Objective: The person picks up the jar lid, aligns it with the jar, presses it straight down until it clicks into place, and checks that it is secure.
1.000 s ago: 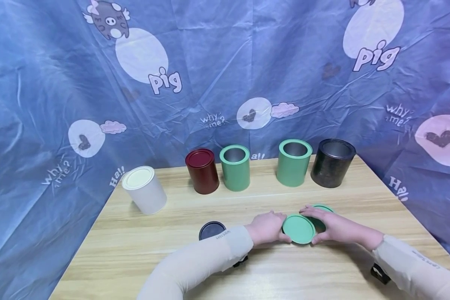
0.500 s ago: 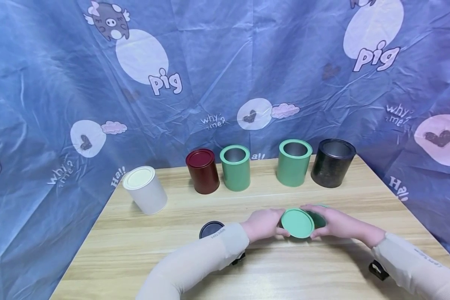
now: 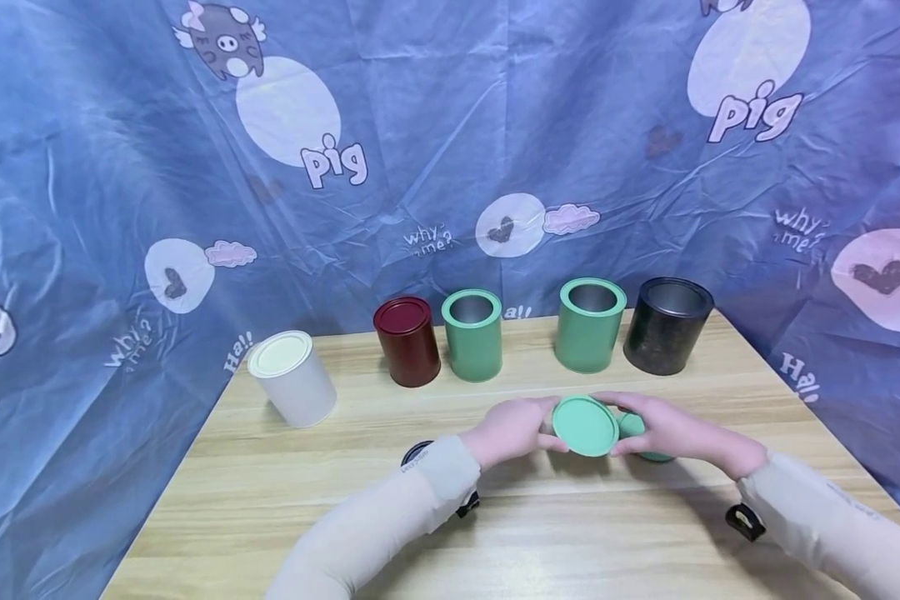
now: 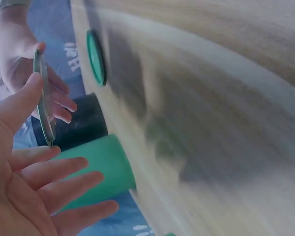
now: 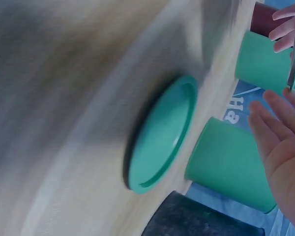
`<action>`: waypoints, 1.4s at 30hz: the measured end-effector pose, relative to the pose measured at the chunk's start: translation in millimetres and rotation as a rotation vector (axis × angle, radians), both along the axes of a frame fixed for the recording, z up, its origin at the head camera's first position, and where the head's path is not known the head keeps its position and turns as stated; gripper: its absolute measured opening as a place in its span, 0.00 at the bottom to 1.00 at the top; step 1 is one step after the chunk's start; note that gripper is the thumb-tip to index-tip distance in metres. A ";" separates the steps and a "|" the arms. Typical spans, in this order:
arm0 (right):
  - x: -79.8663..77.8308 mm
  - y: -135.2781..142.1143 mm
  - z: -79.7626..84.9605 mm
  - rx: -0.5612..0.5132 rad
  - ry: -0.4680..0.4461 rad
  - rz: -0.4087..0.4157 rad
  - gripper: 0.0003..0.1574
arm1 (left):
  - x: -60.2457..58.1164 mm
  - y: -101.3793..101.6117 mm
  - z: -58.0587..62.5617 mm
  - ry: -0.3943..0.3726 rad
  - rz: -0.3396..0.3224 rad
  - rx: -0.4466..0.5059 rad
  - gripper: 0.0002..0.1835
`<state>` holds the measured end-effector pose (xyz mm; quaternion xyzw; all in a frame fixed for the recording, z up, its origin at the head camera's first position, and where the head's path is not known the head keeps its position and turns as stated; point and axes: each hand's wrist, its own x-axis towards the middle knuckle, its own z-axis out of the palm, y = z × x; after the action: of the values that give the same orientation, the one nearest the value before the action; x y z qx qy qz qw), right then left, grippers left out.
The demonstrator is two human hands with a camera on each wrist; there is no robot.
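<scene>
My left hand [image 3: 504,430] and right hand [image 3: 663,427] hold a round green lid [image 3: 585,426] between them, above the table. Thumb and index finger of the left hand grip its left edge, the other fingers spread out in the left wrist view. On the opposite edge, the right thumb and fingers pinch it. Edge-on, the lid [image 4: 43,96] looks thin and flat. A second green lid [image 5: 162,135] lies on the table under the right hand, partly hidden by it in the head view. Two green cans without lids, a left one [image 3: 474,340] and a right one [image 3: 589,329], stand behind the hands.
At the back right is a black can [image 3: 666,329] with no lid. A dark red can [image 3: 408,346] and a white can [image 3: 296,383], both lidded, stand to the left. A dark lid [image 3: 416,452] is partly covered by the left sleeve. Patterned blue cloth [image 3: 450,167] hangs behind the table.
Both hands have raised the green lid and carried it slightly left and toward the cans. More of the second green lid on the table now shows beneath the right hand.
</scene>
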<state>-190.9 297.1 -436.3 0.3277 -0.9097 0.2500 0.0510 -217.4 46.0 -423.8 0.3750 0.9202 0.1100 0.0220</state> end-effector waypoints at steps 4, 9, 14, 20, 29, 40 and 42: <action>-7.6 -5.3 5.8 -0.029 -0.024 0.037 0.46 | -4.2 -6.2 5.3 -0.017 0.029 0.022 0.40; -20.5 -14.7 11.7 -0.103 -0.162 0.081 0.48 | -10.5 -17.5 13.4 -0.064 0.063 0.100 0.40; -29.5 -22.5 17.6 -0.144 -0.189 0.082 0.48 | -15.3 -27.8 21.3 -0.076 0.079 0.161 0.39; -33.5 -28.2 29.4 -0.134 -0.155 0.036 0.49 | -18.6 -37.1 28.4 -0.110 0.103 0.229 0.40; -47.3 -39.3 40.5 -0.195 -0.130 0.042 0.48 | -25.2 -48.7 38.0 -0.146 0.155 0.312 0.41; -62.7 -54.2 49.9 -0.263 -0.160 0.017 0.49 | -38.6 -63.4 48.1 -0.145 0.185 0.368 0.41; -66.0 -55.8 52.2 -0.277 -0.164 0.017 0.49 | -40.7 -65.2 50.5 -0.141 0.183 0.378 0.41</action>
<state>-256.9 241.3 -384.1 0.3037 -0.8648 0.3995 0.0192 -258.1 -19.3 -373.3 0.2786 0.9097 0.3079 0.0055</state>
